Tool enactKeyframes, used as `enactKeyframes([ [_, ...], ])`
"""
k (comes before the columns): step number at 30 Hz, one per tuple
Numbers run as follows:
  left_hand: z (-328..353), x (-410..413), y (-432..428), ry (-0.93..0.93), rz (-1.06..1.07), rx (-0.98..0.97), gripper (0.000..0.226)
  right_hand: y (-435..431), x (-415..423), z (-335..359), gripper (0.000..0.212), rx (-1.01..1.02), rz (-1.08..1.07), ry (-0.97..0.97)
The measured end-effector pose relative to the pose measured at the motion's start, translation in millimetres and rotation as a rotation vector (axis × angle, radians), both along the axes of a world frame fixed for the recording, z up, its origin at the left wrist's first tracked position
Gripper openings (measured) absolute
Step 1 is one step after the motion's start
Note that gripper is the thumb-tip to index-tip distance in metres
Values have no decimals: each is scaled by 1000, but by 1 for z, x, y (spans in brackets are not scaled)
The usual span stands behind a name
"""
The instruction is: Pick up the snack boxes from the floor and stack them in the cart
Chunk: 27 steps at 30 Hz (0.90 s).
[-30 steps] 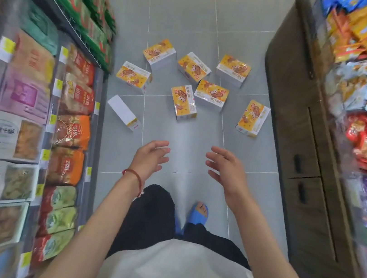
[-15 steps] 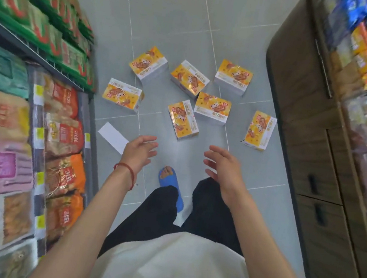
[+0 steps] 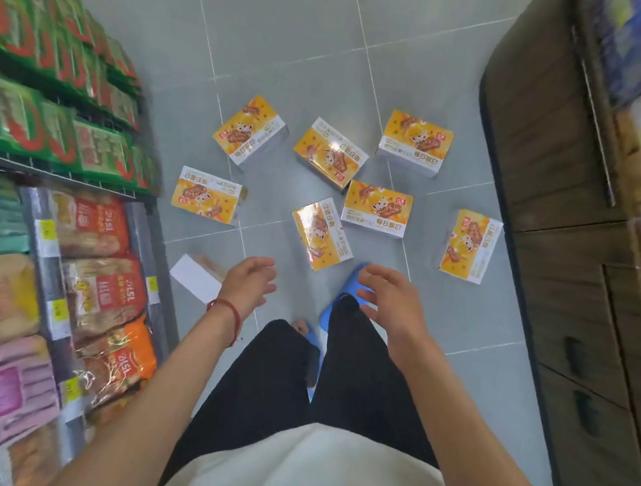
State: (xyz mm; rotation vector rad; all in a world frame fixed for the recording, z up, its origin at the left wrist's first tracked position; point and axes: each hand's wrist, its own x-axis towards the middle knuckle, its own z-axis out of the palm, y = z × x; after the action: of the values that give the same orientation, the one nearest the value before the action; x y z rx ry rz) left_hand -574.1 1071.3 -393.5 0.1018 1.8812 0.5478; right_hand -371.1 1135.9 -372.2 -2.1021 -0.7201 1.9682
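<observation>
Snack boxes lie scattered face-up on the grey tiled floor between two shelving units, seven showing orange fronts, each long axis turned a different way. The nearest one points diagonally, from upper left to lower right. An eighth, white side up, lies by the left shelf. The left hand and right hand hover above the floor, apart, fingers loosely spread, holding nothing.
</observation>
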Motion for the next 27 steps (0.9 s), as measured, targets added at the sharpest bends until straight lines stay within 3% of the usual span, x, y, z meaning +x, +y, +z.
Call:
enactKeyframes([
  [5, -23, -16, 49, 2, -45, -42, 21, 35, -13, -17, 25, -25, -4, -24],
  [9, -47, -34, 80, -7, -111, -107, 16, 49, -31, -31, 22, -80, -115, -52],
  [11, -65, -46, 93, -15, -162, -133, 20, 55, -44, -42, 13, -106, -167, -57],
  [13, -81, -56, 106, -31, -235, -154, 26, 59, -57, -56, 17, -118, -230, -54],
  [21, -159, -86, 141, -70, -480, -209, 16, 55, -89, -140, 6, -211, -571, -59],
  [27, -244, -88, 153, -29, -663, -307, 25, 33, -98, -236, 8, -270, -643, -29],
])
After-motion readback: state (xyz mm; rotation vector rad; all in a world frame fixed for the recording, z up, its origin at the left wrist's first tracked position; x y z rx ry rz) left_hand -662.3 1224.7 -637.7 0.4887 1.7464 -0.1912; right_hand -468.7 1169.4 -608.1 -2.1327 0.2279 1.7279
